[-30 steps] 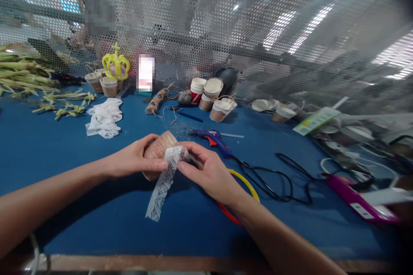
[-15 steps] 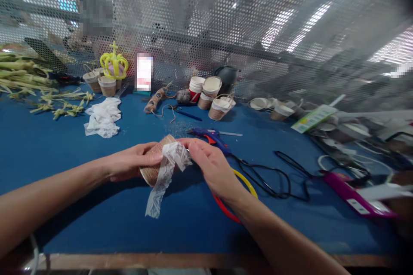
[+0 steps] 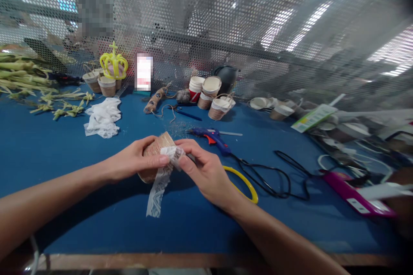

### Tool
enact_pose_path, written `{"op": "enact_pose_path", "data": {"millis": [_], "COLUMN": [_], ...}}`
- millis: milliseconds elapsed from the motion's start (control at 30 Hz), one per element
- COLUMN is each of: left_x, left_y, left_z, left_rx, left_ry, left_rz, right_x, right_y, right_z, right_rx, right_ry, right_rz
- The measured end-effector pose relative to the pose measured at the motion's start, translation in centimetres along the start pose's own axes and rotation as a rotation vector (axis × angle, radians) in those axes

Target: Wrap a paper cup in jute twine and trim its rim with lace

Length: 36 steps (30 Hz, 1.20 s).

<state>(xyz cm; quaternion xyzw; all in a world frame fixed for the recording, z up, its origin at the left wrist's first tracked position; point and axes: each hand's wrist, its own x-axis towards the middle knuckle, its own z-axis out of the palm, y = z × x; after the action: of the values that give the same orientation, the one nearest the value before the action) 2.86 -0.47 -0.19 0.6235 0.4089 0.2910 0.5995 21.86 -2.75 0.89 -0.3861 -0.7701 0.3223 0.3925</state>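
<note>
My left hand (image 3: 138,159) is closed around a small cup wrapped in brown twine (image 3: 151,151), held tilted above the blue table. Its thumb presses a white lace ribbon (image 3: 159,193) onto the cup's side, and one end of the ribbon dangles below. Fingers of my right hand (image 3: 203,172) pinch the ribbon's other part at the cup's right side. Just beyond the right hand lies a blue glue gun (image 3: 211,135) with a red trigger. A yellow ring-shaped handle (image 3: 245,182) shows partly from under the right wrist.
White lace (image 3: 102,118) lies bunched at left, near dried stalks (image 3: 22,73). Twine-wrapped cups (image 3: 221,107), a twine bundle (image 3: 156,99) and a yellow crown (image 3: 114,64) stand along the perforated metal screen (image 3: 193,13). A black cord (image 3: 277,184) runs towards a purple power strip (image 3: 358,193).
My right hand has shifted slightly left, drawing the lace in against the cup. My left thumb has slid right onto the lace. The red handle is now hidden behind my right hand.
</note>
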Motion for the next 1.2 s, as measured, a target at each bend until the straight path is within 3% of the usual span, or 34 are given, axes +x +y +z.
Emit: {"op": "enact_pose_path", "data": {"millis": [133,300,533,600,800,1033,1200], "left_x": [0.08,0.23,0.42,0.49,0.47,0.52,0.42], "left_y": [-0.03,-0.18,-0.39,-0.51,-0.72,-0.83,-0.59], "left_z": [0.1,0.14,0.05,0.05,0.11,0.12,0.04], "left_rx": [-0.126,-0.463,-0.556,-0.576,-0.64,-0.634,-0.48], "left_ry": [-0.034,-0.142,-0.146,-0.158,-0.17,-0.177,-0.155], "left_rz": [-0.04,-0.117,-0.187,-0.197,-0.206,-0.218,-0.118], "right_x": [0.02,0.32,0.42,0.4,0.35,0.13,0.34], "right_y": [-0.02,0.65,0.86,0.81,0.57,0.63,0.49], "right_z": [-0.13,-0.18,-0.46,-0.43,-0.02,-0.12,-0.2], "right_rx": [0.021,0.081,0.05,0.05,-0.102,-0.03,-0.034], "right_ry": [0.042,0.264,0.331,0.317,0.102,0.14,0.155], "right_rz": [0.022,0.127,0.009,0.023,0.138,0.083,0.101]}}
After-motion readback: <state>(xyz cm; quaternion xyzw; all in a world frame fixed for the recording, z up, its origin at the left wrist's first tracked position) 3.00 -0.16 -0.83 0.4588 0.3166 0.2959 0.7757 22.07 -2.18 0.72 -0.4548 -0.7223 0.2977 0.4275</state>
